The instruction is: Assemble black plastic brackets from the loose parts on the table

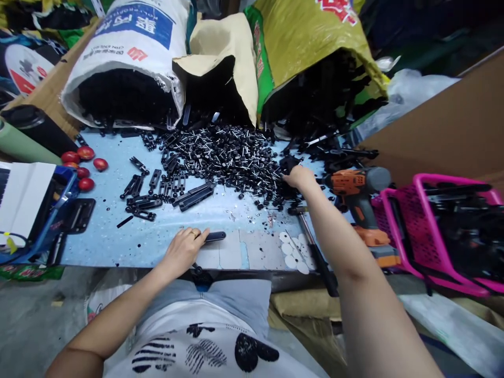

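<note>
My left hand (pixel 186 249) is closed around a flat black bar-shaped part (pixel 215 237) near the table's front edge; one end of the part sticks out to the right. Farther off, my right hand (pixel 300 177) reaches to the right side of a heap of small black pieces with metal pins (pixel 232 157). Its fingers meet dark pieces there, and I cannot make out what is in them. Between the heap and my left hand lie two long black bars (pixel 196 196). Several short black slotted parts (pixel 155 180) are scattered on the left.
Open sacks, one white (pixel 129 47) and one yellow (pixel 307 37), stand along the back. An orange cordless drill (pixel 350 184), a hammer (pixel 315 247) and a pink basket (pixel 427 231) are on the right. Red fruits (pixel 85 184) lie left, beside a blue bin (pixel 71 181).
</note>
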The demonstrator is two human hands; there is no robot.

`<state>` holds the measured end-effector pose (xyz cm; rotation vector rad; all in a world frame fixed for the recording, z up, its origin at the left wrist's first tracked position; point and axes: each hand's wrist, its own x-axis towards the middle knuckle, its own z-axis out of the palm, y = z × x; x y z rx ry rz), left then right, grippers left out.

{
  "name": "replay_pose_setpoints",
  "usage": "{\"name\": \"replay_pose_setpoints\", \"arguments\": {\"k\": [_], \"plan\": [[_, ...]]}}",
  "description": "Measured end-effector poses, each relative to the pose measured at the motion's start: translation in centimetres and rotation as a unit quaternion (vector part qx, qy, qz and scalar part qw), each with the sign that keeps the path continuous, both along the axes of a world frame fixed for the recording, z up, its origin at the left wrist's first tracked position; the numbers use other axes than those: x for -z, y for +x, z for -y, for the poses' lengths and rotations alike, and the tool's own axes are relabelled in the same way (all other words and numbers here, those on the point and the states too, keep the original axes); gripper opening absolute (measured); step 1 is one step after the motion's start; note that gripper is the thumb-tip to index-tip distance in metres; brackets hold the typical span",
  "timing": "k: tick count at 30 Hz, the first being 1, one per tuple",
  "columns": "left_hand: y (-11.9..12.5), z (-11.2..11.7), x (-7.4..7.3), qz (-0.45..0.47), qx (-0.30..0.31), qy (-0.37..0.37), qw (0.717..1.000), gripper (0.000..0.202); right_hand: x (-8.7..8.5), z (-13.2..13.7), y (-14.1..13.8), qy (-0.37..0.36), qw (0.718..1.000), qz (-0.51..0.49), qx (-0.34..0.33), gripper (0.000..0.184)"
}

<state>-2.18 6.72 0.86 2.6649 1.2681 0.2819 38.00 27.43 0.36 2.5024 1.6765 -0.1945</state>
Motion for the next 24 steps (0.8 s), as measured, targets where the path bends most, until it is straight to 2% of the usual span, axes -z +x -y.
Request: {"name": "replay_pose_setpoints", "arguments": {"k": [4, 6, 8, 9, 11, 13, 14, 18, 24], "plan": [[-0.5, 0.3, 0.6, -0.017, -0.006, -0.004, 1.0, 0.036, -2.5, 6.7, -2.3, 0.077, 0.995, 0.06, -0.032, 0.042], [-0.4, 0.3, 0.9, -0.035, -0.02, -0.021, 0.999, 0.034, -3.8, 9.8, -4.0, 0.099, 0.991, 0.013, -0.094, 0.043], [0.1, 0.1, 1.1, -0.043, -0.026, -0.044, 0.998, 0.036, -4.6, 12.9, -6.3, 0.057, 0.974, -0.07, -0.207, 0.041], [0.5, -0.1, 1.1, -0.043, -0.023, -0.057, 0.997, 0.038, -4.6, 14.5, -7.5, 0.027, 0.951, -0.109, -0.287, 0.039], [1.3, -0.4, 0.9, -0.039, -0.006, -0.083, 0.996, 0.038, -4.0, 17.5, -9.9, -0.02, 0.883, -0.147, -0.446, 0.036], [1.9, -0.8, 0.6, -0.037, 0.013, -0.104, 0.994, 0.036, -2.7, 20.1, -12.0, -0.03, 0.834, -0.129, -0.536, 0.036], [2.2, -0.9, 0.4, -0.036, 0.02, -0.112, 0.993, 0.036, -2.0, 21.0, -12.9, -0.021, 0.827, -0.112, -0.551, 0.038], [2.4, -1.2, -0.3, -0.031, 0.035, -0.138, 0.989, 0.037, -0.3, 22.9, -14.8, 0.028, 0.841, -0.071, -0.535, 0.041], [2.5, -1.0, -0.8, -0.031, 0.035, -0.15, 0.988, 0.038, -0.7, 23.4, -15.5, -0.019, 0.869, -0.056, -0.491, 0.039]]}}
